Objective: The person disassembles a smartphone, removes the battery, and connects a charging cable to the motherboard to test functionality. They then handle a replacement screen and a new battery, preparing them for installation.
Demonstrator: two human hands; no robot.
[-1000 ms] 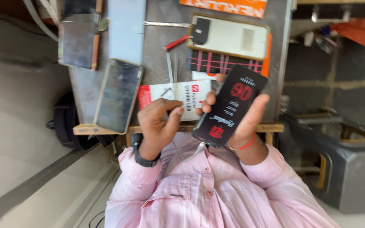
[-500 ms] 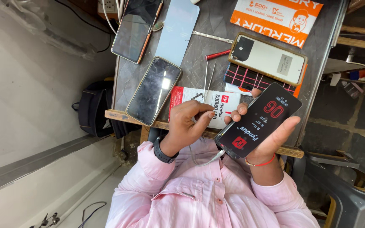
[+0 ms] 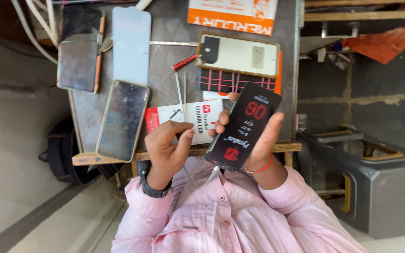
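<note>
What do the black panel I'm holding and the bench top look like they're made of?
The black panel in the right hand looks like glass under a glossy film. It is thin, flat and rigid, with printed red and white marks on its face. The bench top looks like grey sheet metal with a dull, scuffed finish and faint embossed diamonds. It could also be laminate.

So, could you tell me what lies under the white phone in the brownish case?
A black pad with pink grid lines and an orange edge sticks out beneath that white phone; the rest is covered.
</note>
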